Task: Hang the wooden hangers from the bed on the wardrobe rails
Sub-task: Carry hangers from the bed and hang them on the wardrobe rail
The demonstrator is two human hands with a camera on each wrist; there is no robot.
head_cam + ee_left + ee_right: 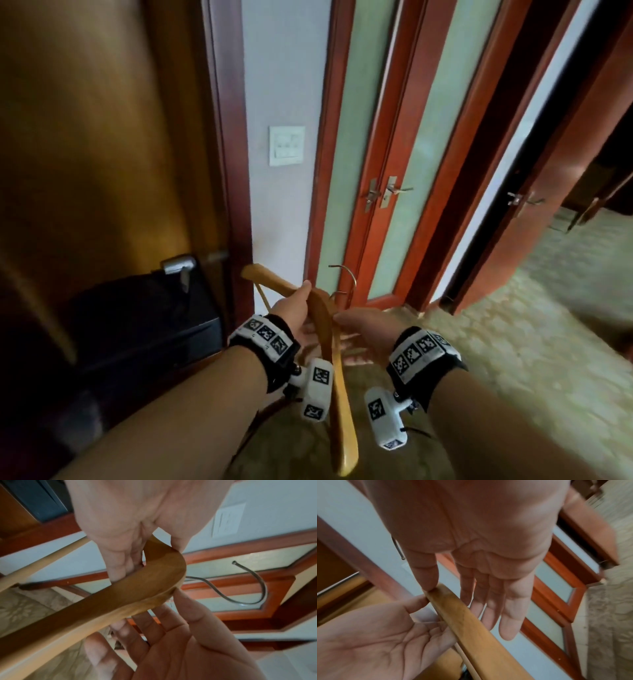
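Observation:
A wooden hanger (334, 377) with a metal hook (347, 274) is held at waist height in front of me. My left hand (294, 308) grips it at the bend, fingers curled round the wood (120, 601) and thumb on the other side. My right hand (363, 329) is beside it with straight fingers. Its thumb tip touches the top of the bend (471, 622), and its fingers (171, 635) lie under the wood. One arm of the hanger points up-left, the other down towards me. A second small hook shows just below the first.
A brown wooden panel (85, 137) fills the left, with a dark case (144, 325) and a short metal bar (215, 255) low beside it. Ahead are a wall switch (287, 145) and red-framed glazed doors (376, 171). Patterned carpet (513, 342) runs right to a doorway.

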